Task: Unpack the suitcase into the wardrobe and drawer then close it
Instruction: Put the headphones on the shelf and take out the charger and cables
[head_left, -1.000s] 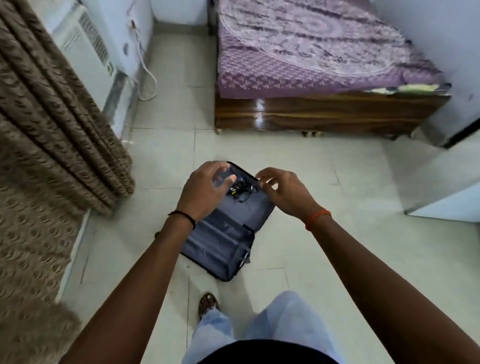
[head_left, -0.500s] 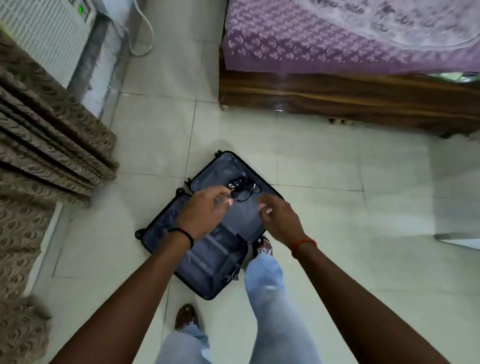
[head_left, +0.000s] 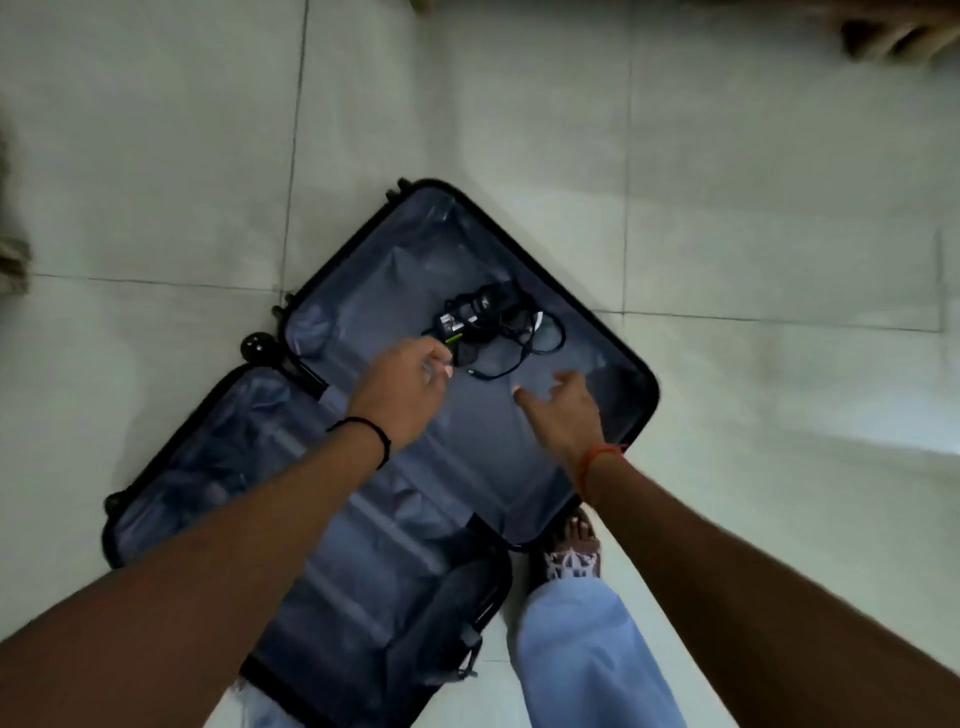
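Observation:
A dark suitcase (head_left: 483, 457) lies open flat on the tiled floor, its grey-blue lining showing. In its upper half sits a black charger (head_left: 470, 322) with a tangle of black cable (head_left: 524, 343). My left hand (head_left: 405, 395) reaches into that half, fingers curled, their tips at the charger's near corner; blur hides whether they grip it. My right hand (head_left: 566, 415) hovers over the bare lining just below the cable, fingers spread and holding nothing. The lower half (head_left: 332, 571) shows straps and a dark pocket, partly hidden by my left forearm.
My sandalled foot (head_left: 571, 556) and jeans leg (head_left: 587, 649) stand against the suitcase's near right edge. A suitcase wheel (head_left: 257, 345) sticks out at the hinge. The bed's wooden base (head_left: 893, 31) shows at top right, a curtain edge (head_left: 10, 249) at far left.
I have leaned down over the suitcase, so it fills far more of the view. Both hands have dropped into its upper half, next to the charger and cable.

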